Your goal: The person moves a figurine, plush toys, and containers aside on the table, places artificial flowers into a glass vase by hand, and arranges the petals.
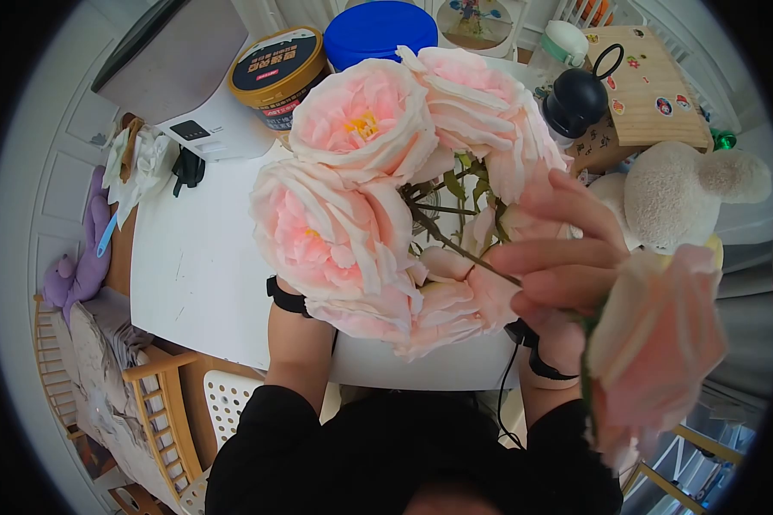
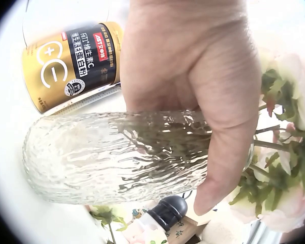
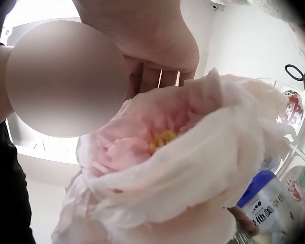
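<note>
My left hand (image 2: 198, 66) grips a ribbed clear glass vase (image 2: 112, 157) near its mouth; stems run inside the glass. In the head view, large pale pink roses (image 1: 365, 124) ring the vase mouth and hide that hand. My right hand (image 1: 567, 257) pinches the green stem (image 1: 468, 251) of one rose (image 1: 657, 352), whose bloom hangs on the right below the hand. The stem's far end reaches over the middle of the ring; whether it is inside the glass I cannot tell. In the right wrist view, a bloom (image 3: 188, 168) covers most of my right hand's (image 3: 152, 40) fingers.
On the white table (image 1: 197, 257) stand a grey-white appliance (image 1: 180, 86), a gold-and-black tin (image 1: 279, 73) and a blue-lidded container (image 1: 380, 34) at the back. A black-topped bottle (image 1: 575, 101), wooden board (image 1: 640, 86) and plush toy (image 1: 674, 193) are at the right.
</note>
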Action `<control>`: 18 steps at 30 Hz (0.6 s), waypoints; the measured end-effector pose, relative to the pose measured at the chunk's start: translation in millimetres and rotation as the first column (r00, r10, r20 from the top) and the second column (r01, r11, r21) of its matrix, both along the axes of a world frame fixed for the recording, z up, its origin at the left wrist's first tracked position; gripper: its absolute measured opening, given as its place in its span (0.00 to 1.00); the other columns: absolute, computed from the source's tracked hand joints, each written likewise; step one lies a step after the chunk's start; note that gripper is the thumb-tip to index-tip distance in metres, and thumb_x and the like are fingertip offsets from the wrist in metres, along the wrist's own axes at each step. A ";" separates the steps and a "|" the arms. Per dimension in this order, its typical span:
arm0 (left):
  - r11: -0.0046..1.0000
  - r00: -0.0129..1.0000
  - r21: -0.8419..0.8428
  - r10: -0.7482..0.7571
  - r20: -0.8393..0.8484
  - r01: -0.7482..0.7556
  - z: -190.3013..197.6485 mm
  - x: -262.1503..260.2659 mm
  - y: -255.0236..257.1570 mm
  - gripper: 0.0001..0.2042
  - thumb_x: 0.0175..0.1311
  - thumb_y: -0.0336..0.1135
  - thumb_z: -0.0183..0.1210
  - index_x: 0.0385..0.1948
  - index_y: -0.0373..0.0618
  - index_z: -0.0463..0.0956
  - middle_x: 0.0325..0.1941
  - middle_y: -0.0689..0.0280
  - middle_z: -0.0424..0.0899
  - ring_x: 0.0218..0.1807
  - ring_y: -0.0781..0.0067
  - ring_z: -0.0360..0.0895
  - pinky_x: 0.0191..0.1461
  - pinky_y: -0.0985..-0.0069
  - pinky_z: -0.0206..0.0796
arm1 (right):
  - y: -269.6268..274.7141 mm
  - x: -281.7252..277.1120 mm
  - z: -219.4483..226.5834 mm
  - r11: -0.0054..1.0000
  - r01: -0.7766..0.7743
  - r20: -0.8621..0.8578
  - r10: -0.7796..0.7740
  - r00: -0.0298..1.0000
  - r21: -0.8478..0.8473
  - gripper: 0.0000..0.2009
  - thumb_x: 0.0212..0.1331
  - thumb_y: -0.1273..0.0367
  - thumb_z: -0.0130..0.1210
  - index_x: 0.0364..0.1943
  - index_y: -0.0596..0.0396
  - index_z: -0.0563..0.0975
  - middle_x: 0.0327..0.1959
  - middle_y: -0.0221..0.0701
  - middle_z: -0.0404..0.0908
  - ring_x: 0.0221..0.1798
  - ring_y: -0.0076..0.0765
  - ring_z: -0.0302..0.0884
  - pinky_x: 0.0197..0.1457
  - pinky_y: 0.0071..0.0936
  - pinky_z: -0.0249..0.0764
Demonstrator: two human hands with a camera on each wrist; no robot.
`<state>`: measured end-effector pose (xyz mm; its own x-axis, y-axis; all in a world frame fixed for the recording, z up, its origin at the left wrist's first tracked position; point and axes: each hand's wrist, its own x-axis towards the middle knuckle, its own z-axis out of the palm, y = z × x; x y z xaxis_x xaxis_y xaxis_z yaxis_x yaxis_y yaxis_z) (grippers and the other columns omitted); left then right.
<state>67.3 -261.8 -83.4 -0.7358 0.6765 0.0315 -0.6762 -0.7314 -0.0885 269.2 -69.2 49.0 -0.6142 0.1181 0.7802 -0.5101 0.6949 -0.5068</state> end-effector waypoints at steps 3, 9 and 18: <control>0.999 0.999 -0.046 0.011 -0.042 -0.013 0.4 -4.3 5.5 0.19 0.65 0.35 0.58 0.56 0.41 0.68 0.56 0.61 0.76 0.55 0.68 0.75 0.57 0.71 0.70 | -3.8 -2.0 -1.4 0.996 0.050 0.026 -0.052 0.998 0.080 0.11 0.41 0.70 0.70 0.30 0.45 0.80 0.38 0.26 0.82 0.61 0.43 0.68 0.62 0.43 0.68; 0.990 0.991 -0.134 0.023 -0.131 -0.041 0.3 6.3 0.5 0.19 0.66 0.35 0.57 0.56 0.41 0.67 0.56 0.61 0.76 0.55 0.68 0.74 0.58 0.70 0.70 | -27.8 -6.7 13.1 0.936 0.279 0.215 -0.324 0.921 0.217 0.08 0.36 0.67 0.70 0.25 0.46 0.84 0.49 0.28 0.81 0.67 0.47 0.62 0.66 0.40 0.65; 0.963 0.966 -0.243 0.053 -0.254 -0.116 0.4 -1.0 4.7 0.19 0.67 0.35 0.57 0.57 0.41 0.67 0.57 0.61 0.75 0.55 0.68 0.74 0.58 0.70 0.70 | 17.0 19.0 10.5 0.968 0.240 0.088 -0.247 0.965 0.079 0.19 0.43 0.69 0.63 0.43 0.57 0.80 0.51 0.48 0.81 0.70 0.62 0.61 0.73 0.57 0.51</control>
<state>66.3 -257.1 -83.0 -0.7821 0.6210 0.0520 -0.5886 -0.7635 0.2659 288.2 -52.2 59.4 -0.6459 0.2224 0.7303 -0.2726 0.8264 -0.4927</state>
